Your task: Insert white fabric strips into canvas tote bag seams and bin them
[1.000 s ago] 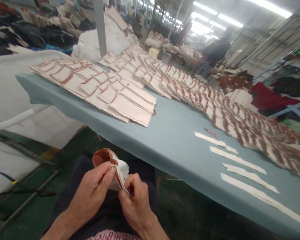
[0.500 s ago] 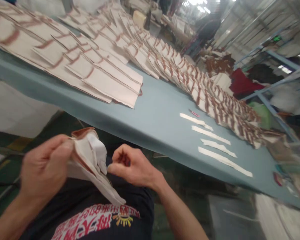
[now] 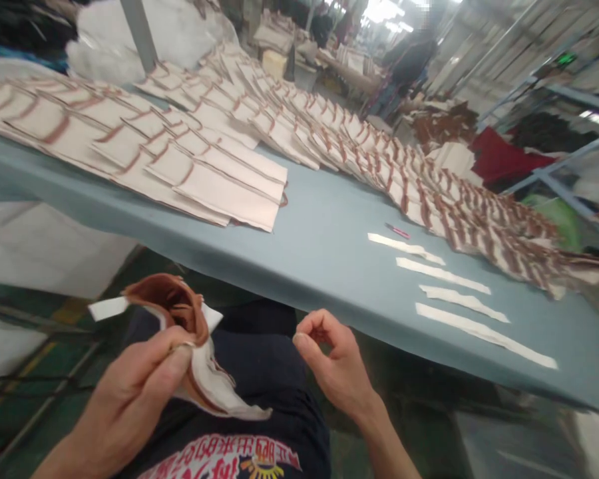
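My left hand is closed on a small bundle of brown and white fabric pieces, held over my lap below the table edge. My right hand hovers to the right of the bundle, apart from it, fingers curled in a loose pinch with nothing visible in them. On the blue-grey table lie several white strips in a row, right of my hands. A thin pink pen-like thing lies just beyond them.
Long overlapping rows of cream pieces with brown trim cover the table's far side and left part. A person stands far back. A red cloth and blue metal racks are at right. A grey post rises at left.
My right hand has let go of the bundle and moved away to the right. The left hand has turned the bundle, showing its brown inside. The view swung left.
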Available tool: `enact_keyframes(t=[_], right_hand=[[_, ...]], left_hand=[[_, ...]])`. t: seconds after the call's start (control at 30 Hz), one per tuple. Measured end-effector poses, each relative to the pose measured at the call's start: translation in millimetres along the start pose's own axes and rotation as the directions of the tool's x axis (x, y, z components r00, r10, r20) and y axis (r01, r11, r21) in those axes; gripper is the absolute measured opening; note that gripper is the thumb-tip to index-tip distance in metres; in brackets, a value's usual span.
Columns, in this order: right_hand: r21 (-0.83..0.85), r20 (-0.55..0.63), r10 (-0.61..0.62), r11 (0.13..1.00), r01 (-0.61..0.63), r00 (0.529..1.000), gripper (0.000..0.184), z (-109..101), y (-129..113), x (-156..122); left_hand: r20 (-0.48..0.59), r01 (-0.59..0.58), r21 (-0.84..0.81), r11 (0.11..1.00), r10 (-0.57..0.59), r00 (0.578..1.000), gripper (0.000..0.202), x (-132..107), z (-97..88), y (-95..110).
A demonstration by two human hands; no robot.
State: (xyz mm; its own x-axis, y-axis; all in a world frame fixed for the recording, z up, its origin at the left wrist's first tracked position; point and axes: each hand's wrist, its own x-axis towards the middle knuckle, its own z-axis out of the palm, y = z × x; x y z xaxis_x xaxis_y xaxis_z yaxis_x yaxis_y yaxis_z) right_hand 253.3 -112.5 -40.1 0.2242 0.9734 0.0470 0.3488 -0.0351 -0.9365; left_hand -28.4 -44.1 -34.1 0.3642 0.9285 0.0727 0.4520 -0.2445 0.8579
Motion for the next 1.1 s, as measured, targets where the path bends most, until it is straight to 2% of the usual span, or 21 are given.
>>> enact_keyframes(t=[0.1,0.17,0.33,0.4,0.57,0.67,0.77,0.97,1.1], right_hand=[[0.075,0.032,-0.182,0.981,0.179,0.983,0.007,16.4,-14.6,1.0],[0.117,0.061,-0.308,0.947,0.3,0.949,0.006,26.4,-25.5,6.7],[0.156,0.17,-0.602,0.798,0.582,0.78,0.013,46.9,-44.3,23.5],[0.107,0.184,-0.657,0.753,0.649,0.731,0.01,51.4,-48.5,27.5],[-0.025,0.196,-0.72,0.675,0.738,0.665,0.014,53.4,-56.2,32.5],[-0.112,0.215,-0.734,0.637,0.763,0.644,0.019,54.0,-60.1,33.7],[-0.162,0.231,-0.727,0.627,0.762,0.647,0.02,55.6,-62.1,34.3],[-0.091,0.318,-0.654,0.7,0.709,0.686,0.014,56.1,-68.3,38.3],[-0.125,0.351,-0.626,0.706,0.697,0.696,0.018,56.8,-72.4,43.7]], left_hand=[[-0.035,-0.004,-0.023,1.0,0.003,0.999,0.048,-8.6,5.0,5.0],[-0.034,-0.039,-0.006,0.999,0.039,0.999,0.047,-15.6,4.1,5.5],[-0.006,-0.141,0.017,0.99,0.141,0.99,0.046,-19.1,-4.2,5.9],[0.043,-0.197,-0.004,0.98,0.197,0.979,0.045,-13.7,-7.9,6.7],[0.122,-0.325,-0.038,0.945,0.327,0.937,0.036,-0.2,-13.0,7.9],[0.135,-0.312,-0.065,0.948,0.318,0.938,0.039,1.3,-12.6,6.4],[0.142,-0.302,-0.061,0.951,0.308,0.941,0.039,0.2,-12.3,3.5],[0.194,-0.32,-0.059,0.945,0.326,0.925,0.043,2.2,-14.0,2.8],[0.167,-0.327,-0.035,0.944,0.328,0.93,0.045,9.0,-14.6,7.4]])
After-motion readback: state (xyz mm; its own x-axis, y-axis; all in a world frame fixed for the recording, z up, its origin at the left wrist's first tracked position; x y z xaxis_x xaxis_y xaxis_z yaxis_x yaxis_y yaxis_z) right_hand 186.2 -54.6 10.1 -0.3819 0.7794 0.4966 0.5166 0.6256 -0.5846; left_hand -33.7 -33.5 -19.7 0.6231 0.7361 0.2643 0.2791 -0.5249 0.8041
